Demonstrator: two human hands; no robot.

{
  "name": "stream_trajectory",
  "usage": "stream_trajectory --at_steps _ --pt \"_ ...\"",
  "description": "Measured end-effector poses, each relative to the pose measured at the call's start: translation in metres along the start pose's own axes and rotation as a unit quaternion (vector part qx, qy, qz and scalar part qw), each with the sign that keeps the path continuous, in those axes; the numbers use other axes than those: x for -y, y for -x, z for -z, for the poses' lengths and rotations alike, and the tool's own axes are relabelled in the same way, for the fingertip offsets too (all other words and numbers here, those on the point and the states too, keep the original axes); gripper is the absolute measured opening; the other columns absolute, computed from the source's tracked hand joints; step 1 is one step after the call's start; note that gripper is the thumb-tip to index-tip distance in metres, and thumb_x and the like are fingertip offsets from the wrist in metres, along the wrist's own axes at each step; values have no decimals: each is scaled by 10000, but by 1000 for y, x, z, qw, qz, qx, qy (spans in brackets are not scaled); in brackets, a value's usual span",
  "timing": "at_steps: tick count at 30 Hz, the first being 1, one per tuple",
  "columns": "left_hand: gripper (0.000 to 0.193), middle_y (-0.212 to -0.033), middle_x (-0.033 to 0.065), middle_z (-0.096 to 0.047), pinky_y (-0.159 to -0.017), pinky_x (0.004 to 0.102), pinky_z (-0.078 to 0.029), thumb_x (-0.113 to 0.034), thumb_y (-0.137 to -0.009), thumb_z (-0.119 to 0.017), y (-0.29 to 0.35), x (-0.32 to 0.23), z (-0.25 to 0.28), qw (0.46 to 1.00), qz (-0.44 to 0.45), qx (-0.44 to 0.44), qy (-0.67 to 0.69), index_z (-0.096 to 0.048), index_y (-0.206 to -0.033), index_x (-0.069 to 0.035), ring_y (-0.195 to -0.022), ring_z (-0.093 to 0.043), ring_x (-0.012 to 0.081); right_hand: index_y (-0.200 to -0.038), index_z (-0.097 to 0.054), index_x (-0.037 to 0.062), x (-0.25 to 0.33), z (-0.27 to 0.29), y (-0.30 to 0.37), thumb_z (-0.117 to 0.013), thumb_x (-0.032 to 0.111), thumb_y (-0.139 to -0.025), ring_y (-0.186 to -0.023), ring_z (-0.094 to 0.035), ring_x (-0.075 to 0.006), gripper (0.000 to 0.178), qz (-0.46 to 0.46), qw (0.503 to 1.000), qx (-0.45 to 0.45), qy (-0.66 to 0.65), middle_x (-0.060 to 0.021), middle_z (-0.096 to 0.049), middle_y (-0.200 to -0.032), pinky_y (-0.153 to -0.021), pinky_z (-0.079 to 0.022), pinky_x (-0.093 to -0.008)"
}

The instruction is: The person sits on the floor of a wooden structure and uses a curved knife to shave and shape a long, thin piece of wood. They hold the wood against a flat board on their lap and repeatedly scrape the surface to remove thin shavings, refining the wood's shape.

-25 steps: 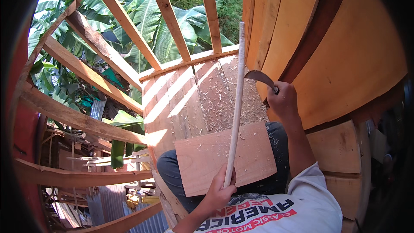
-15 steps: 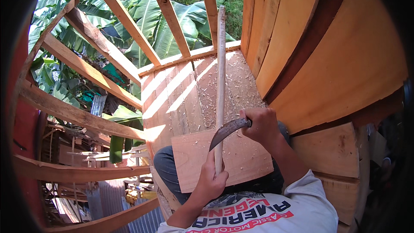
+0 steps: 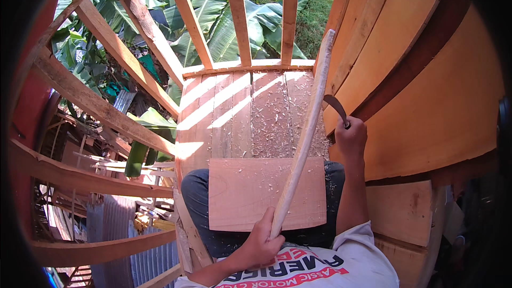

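Observation:
My left hand (image 3: 261, 242) is closed round the near end of a long, pale wooden stick (image 3: 304, 144), which slants up and away to the right. In my right hand (image 3: 351, 137) is the handle of a curved knife (image 3: 336, 108) with a dark, hooked blade. The blade's tip is close to the stick's right side, toward its far part; whether it touches I cannot tell. A flat wooden board (image 3: 256, 192) lies across my lap under the stick, with a few shavings on it.
Shavings are strewn over the plank floor (image 3: 229, 112) ahead. Wooden slats (image 3: 186, 16) rail the far and left sides, with banana leaves beyond. A wooden panel wall (image 3: 426, 106) rises close on the right, above wooden boards (image 3: 400, 208).
The stick has swung from nearly upright to a slant toward the right. My right hand has carried the knife away from near my left hand, outward along the stick. My view has shifted.

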State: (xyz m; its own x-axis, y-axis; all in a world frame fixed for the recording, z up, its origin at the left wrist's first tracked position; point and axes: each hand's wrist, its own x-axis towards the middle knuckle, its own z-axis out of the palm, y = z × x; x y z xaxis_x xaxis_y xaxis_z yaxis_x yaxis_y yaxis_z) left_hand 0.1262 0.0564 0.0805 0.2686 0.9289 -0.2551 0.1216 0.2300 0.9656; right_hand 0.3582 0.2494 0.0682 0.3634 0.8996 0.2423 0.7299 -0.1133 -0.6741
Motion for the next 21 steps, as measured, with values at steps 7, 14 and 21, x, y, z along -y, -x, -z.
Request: stream_trajectory --at_steps 7,14,21 --pt "279 -790 47 -425 -631 295 -449 22 -793 -460 -37 15 10 941 -20 -10 337 -352 -1042 -43 -646 -470 124 -639 -569 -20 -1 -15 97 -616 203 -871 -458 -548 -198 326 83 954 208 -198 -110 -489 -498 -459 -373 -362" --pt "305 -911 73 -445 -861 344 -429 12 -823 -485 -94 10 -28 918 -190 -92 334 -339 -1079 -69 -891 -495 171 -1101 -518 48 -46 -10 174 -610 431 -923 -424 -402 -68 432 -251 633 327 -656 -3 -458 -644 -389 -340 -232" --pt "302 -1099 104 -475 -867 308 -467 8 -907 -494 -110 21 -68 910 -262 -144 288 -310 -1138 -57 -923 -529 137 -1092 -488 11 -24 2 147 -553 315 -945 -371 -434 -102 343 -287 677 252 -629 -91 -580 -713 -332 -378 -247"
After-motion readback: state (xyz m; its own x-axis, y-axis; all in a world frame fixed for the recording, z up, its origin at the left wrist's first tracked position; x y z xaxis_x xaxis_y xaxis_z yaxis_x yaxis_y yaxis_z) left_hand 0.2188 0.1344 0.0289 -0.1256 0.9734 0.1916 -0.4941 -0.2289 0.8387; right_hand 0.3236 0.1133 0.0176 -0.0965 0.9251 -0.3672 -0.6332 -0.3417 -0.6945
